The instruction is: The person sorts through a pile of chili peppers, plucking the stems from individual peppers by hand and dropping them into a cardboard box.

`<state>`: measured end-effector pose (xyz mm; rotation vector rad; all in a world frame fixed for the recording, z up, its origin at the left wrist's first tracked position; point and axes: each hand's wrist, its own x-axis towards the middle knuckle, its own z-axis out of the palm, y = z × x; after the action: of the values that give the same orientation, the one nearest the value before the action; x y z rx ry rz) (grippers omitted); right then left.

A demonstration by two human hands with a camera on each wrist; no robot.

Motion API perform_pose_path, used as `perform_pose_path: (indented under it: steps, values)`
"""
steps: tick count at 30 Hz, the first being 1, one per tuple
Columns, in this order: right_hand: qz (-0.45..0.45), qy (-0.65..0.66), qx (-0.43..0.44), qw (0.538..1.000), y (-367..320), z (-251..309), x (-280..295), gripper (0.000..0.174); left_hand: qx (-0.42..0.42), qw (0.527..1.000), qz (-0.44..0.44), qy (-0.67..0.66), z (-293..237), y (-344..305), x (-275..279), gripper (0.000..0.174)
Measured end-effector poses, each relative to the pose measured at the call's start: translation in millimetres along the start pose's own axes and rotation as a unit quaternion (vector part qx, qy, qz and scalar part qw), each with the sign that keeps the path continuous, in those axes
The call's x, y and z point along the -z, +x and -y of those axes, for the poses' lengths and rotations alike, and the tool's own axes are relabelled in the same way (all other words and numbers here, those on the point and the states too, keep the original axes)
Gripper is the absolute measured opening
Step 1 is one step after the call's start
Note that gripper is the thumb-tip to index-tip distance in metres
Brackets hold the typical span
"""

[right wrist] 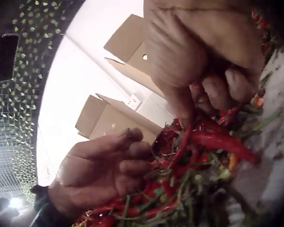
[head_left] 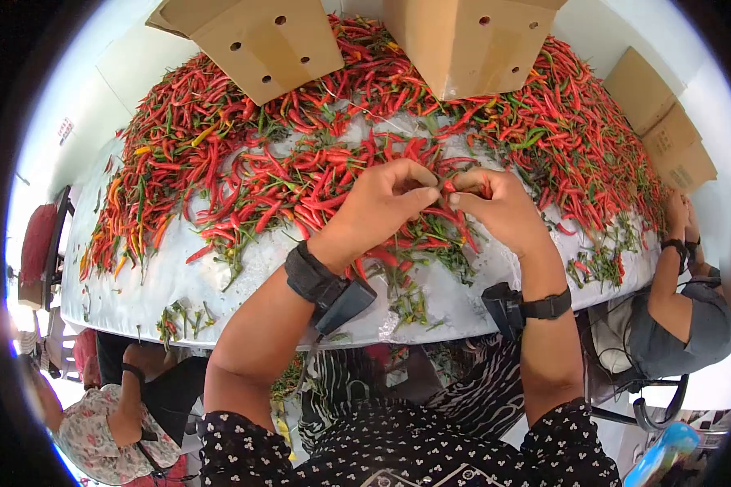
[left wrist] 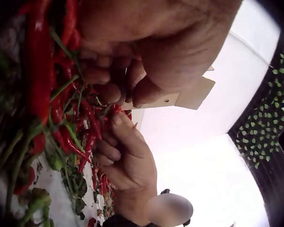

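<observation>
Both hands meet over a heap of red chili peppers. My right hand pinches a red chili pepper between thumb and fingers, its other fingers curled in. My left hand has thumb and forefinger tips together right beside that chili, at its stem; the fingers largely hide the stem. In the left wrist view, the right hand shows the chili's red end at its thumb tip. In the right wrist view, several red chilies lie close below the right hand.
Larger chili mounds spread along the back of the pale-covered table. Two cardboard boxes stand at the back. Green stems lie near the front edge. Other people sit at left and right.
</observation>
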<state>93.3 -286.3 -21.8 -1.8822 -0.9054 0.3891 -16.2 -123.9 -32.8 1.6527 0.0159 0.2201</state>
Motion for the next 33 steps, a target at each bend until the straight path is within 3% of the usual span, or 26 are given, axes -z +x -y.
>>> perform_pose_path:
  steps: [8, 14, 21, 23, 27, 29, 31, 33]
  values:
    - [0.008, 0.075, -0.005, 0.997, -8, 21, -9, 0.014, -0.01, 0.998, -0.019, -0.058, -8, -2, 1, 0.015]
    - [0.065, 0.078, -0.039, 0.994, -5, 32, -11, 0.01, -0.046, 0.994, -0.054, -0.081, -14, -5, -3, 0.014]
    - [0.051, 0.145, -0.009, 0.988, -4, 39, -19, 0.009, -0.059, 0.994, -0.088, -0.013, -10, -2, 2, 0.013]
    - [0.059, 0.132, -0.004, 0.989, -5, 36, -16, 0.009, 0.004, 0.996, -0.032, -0.086, -12, -4, 4, 0.016]
    - [0.094, 0.125, 0.021, 0.987, -10, 31, -7, 0.01, 0.037, 0.989, 0.0, -0.146, -14, -6, 1, 0.019]
    - [0.091, 0.14, 0.027, 0.986, -12, 32, -2, 0.01, 0.07, 0.957, 0.06, -0.275, -17, -7, 0, 0.023]
    - [0.074, 0.191, 0.009, 0.979, -13, 30, 7, 0.011, 0.051, 0.963, 0.05, -0.258, -15, -6, -1, 0.024]
    - [0.06, 0.139, -0.01, 0.988, -11, 22, 15, 0.012, 0.031, 0.969, 0.038, -0.241, -13, -5, 0, 0.026]
